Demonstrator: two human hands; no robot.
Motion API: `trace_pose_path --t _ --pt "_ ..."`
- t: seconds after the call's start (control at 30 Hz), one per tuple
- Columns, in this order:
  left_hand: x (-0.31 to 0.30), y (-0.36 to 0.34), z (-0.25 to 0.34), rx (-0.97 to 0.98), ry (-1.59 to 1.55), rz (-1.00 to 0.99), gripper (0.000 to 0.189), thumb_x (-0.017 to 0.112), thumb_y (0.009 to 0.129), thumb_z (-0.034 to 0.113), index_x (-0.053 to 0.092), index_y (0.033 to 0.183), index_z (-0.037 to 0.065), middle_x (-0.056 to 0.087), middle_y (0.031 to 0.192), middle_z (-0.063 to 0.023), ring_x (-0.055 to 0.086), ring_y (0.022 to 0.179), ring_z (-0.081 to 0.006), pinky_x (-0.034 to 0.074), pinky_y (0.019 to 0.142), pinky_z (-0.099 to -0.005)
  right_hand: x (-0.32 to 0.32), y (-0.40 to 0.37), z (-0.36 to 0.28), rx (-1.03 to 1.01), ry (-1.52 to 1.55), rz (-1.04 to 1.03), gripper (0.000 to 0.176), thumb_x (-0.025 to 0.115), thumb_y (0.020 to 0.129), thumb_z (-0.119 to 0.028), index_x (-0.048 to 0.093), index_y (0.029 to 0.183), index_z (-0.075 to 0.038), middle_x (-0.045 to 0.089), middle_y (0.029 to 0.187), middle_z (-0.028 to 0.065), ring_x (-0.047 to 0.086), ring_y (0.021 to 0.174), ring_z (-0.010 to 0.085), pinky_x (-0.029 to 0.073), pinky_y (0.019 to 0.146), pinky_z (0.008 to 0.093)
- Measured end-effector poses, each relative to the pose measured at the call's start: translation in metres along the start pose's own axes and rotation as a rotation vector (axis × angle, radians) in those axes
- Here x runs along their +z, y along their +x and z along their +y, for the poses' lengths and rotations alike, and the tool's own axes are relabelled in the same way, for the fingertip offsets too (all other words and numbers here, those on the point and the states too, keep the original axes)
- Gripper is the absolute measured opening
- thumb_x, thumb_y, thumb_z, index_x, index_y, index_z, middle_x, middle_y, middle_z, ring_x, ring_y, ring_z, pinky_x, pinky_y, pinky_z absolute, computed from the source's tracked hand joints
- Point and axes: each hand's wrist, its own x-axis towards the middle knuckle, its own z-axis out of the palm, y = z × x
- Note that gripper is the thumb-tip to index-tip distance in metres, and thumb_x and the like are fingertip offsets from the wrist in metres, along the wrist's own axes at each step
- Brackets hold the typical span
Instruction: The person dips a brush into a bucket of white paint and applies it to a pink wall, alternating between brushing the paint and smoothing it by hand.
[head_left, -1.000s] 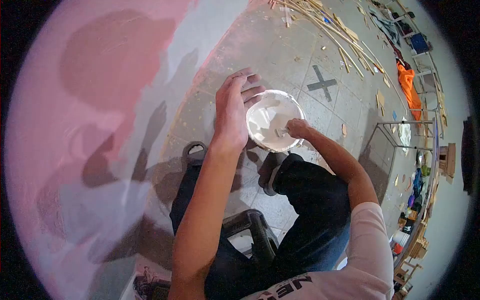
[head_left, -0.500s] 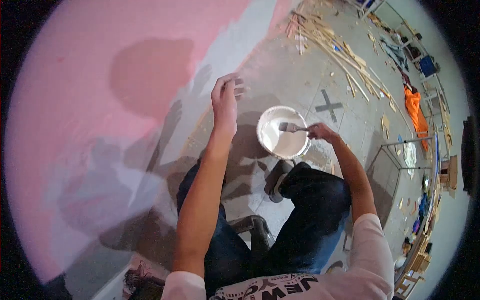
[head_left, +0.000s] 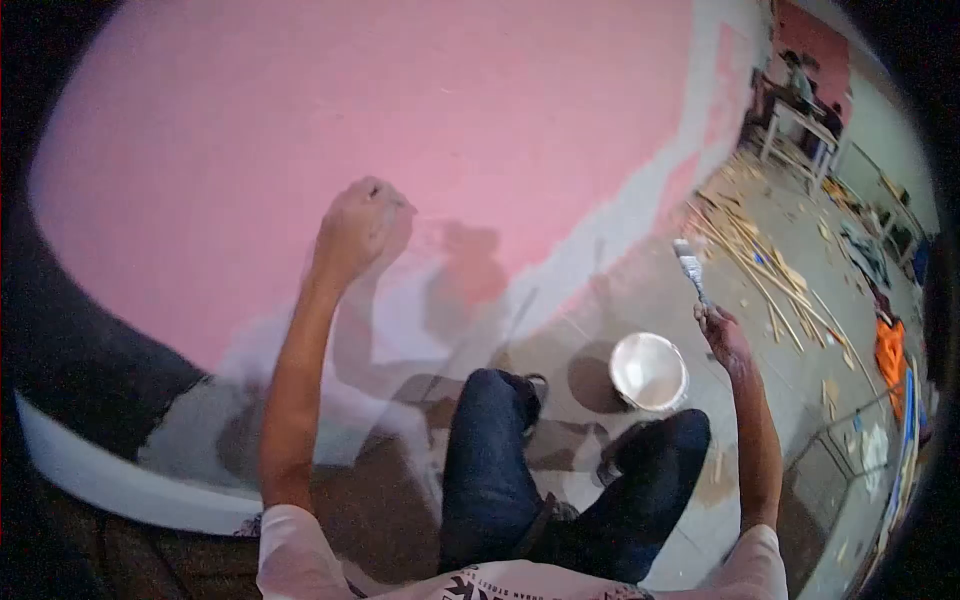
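Observation:
My right hand (head_left: 722, 335) grips the handle of a paintbrush (head_left: 689, 262), its bristles pointing up and away. The brush is above the floor, up and to the right of a white bucket (head_left: 649, 371) with pale paint inside. My left hand (head_left: 362, 225) is raised near the pink wall (head_left: 480, 110), its fingers curled; whether anything is in them cannot be made out. White paint patches (head_left: 405, 300) cover the lower part of the wall.
Wood strips (head_left: 765, 270) lie scattered on the floor at the right. Beyond them, people (head_left: 797, 82) are by a white table (head_left: 803, 128). Orange cloth (head_left: 889, 352) and a metal frame (head_left: 830, 450) stand at the far right. My knees are near the bucket.
The view has turned toward the wall. The brush has left the bucket and is now raised, bristles up. My left hand has moved left, its fingers now curled in.

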Motion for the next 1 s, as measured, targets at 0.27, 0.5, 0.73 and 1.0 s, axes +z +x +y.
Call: trace_pose_path --t 0.27,0.5,0.73,1.0 --pt "-0.119 0.011 -0.102 0.293 0.678 0.147 0.034 0.063 0.093 0.015 0.061 0.127 0.014 0.057 0.137 -0.0096 0.051 0.132 -0.0307 0.041 0.110 -0.0473 0.224 0.038 0.001 0.010 0.242 -0.290 0.035 0.053 0.103 -0.003 0.048 0.136 0.007 0.065 0.128 0.0215 0.067 0.094 0.0166 0.056 0.073 0.0194" --pt "-0.081 -0.031 -0.137 0.302 0.921 0.103 0.055 0.065 0.092 0.035 0.052 0.144 0.022 0.038 0.162 -0.0066 0.031 0.151 -0.0255 0.020 0.125 -0.0513 0.304 0.034 0.098 0.063 0.198 -0.313 0.038 0.049 0.094 -0.007 0.050 0.132 -0.004 0.064 0.100 0.0065 0.050 0.062 0.0082 0.045 0.053 0.0198" --pt "-0.068 -0.030 -0.154 0.266 0.918 0.104 0.055 0.063 0.094 0.039 0.051 0.146 0.024 0.042 0.161 -0.0070 0.036 0.149 -0.0260 0.020 0.125 -0.0504 0.269 0.030 0.215 0.414 0.255 -0.436 0.042 0.046 0.094 -0.012 0.048 0.136 -0.010 0.049 0.080 -0.0048 0.036 0.056 0.0060 0.028 0.048 0.0214" --pt "-0.053 -0.023 -0.157 0.254 0.961 0.065 0.051 0.059 0.097 0.033 0.052 0.147 0.027 0.044 0.160 -0.0015 0.038 0.148 -0.0213 0.022 0.124 -0.0461 0.247 0.058 0.321 0.467 0.326 -0.202 0.040 0.046 0.106 -0.030 0.054 0.136 -0.006 0.051 0.075 -0.0030 0.040 0.057 0.0078 0.034 0.050 0.0257"
